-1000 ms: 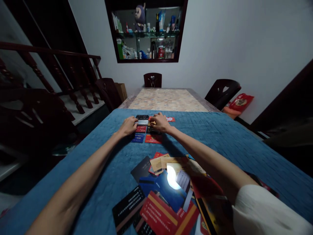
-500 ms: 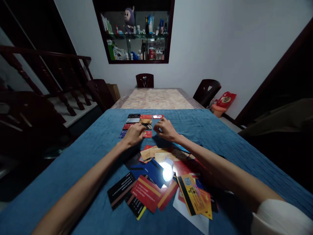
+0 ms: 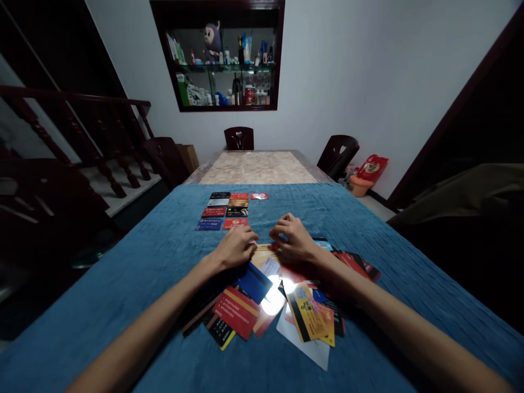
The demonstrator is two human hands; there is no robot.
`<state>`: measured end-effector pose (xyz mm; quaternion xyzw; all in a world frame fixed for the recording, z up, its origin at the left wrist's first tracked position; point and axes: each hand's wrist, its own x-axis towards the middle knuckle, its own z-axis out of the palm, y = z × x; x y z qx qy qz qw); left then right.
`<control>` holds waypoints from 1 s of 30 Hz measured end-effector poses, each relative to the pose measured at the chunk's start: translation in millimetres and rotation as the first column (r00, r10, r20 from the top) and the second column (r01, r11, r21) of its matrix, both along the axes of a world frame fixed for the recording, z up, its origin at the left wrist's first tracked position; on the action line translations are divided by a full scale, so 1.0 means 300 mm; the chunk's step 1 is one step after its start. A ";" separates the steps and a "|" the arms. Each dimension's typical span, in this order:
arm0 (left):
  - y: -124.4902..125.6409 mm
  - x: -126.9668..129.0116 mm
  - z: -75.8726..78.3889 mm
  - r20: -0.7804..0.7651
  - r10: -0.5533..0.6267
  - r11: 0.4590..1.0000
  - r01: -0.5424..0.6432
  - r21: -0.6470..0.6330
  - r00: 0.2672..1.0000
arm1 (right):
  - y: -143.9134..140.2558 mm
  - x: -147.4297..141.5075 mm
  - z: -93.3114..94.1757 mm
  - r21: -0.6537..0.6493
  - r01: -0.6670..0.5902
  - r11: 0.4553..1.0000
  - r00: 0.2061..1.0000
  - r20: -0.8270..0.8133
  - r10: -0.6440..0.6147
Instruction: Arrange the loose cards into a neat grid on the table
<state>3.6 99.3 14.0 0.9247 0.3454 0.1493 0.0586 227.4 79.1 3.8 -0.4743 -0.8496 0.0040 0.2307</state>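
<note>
Item: loose heap of cards (image 3: 266, 305), lower centre of the frame, spread overlapping on the blue cloth (image 3: 123, 284) that covers the worktop. Red, black, blue, yellow and white cards are counted among it; a bright glare spot is noted on one near the middle.

Left hand (image 3: 236, 248): laid knuckles-up at the upper edge of the heap, fingers curled onto a tan card (image 3: 264, 255). Whether the card is pinched or merely pressed cannot be told.

Right hand (image 3: 293, 240): set just beside the left, fingers bent down onto the same upper edge. Nothing is seen lifted clear; the grip cannot be told.

Change recorded: half a second ago both hands were held further up the frame, at the sorted rows; a second ago they were placed directly on those rows. They have since been drawn back to the heap, so the rows are judged to have been left as laid, with attention returned to the unsorted cards.

Sorted rows (image 3: 223, 210): small cards laid flat in neat columns, above centre, well apart from the hands. One single red card (image 3: 259, 196) is set at their right.

Surroundings: bare patterned table top (image 3: 257, 166) beyond the cloth; dark chairs (image 3: 238, 138) at its far end; glass-fronted wall cabinet (image 3: 223, 57), upper centre; stair railing (image 3: 73, 136), left.
</note>
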 end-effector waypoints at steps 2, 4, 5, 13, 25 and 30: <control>-0.008 -0.005 0.001 -0.016 -0.024 0.999 0.023 -0.040 1.000 | -0.017 -0.009 0.001 -0.017 -0.044 0.999 0.999 0.002 0.044; -0.010 -0.009 0.002 -0.043 -0.048 0.996 0.045 -0.073 0.998 | -0.027 -0.018 0.004 -0.044 -0.086 0.995 0.996 0.004 0.087; -0.011 -0.011 0.003 -0.059 -0.058 0.995 0.052 -0.086 0.997 | -0.029 -0.022 0.006 -0.063 -0.106 0.992 0.994 0.008 0.107; -0.036 -0.007 0.021 -0.148 -0.045 0.988 0.022 -0.156 0.988 | -0.036 -0.021 0.022 -0.259 -0.086 0.962 0.983 0.133 0.124; -0.068 0.015 0.028 -0.163 -0.040 0.974 0.002 -0.228 0.986 | -0.040 -0.044 0.027 -0.349 -0.015 0.937 0.984 0.162 0.076; -0.064 0.025 0.006 -0.132 -0.005 0.972 -0.027 -0.234 0.991 | -0.037 -0.051 0.011 -0.323 -0.003 0.947 0.990 0.130 0.048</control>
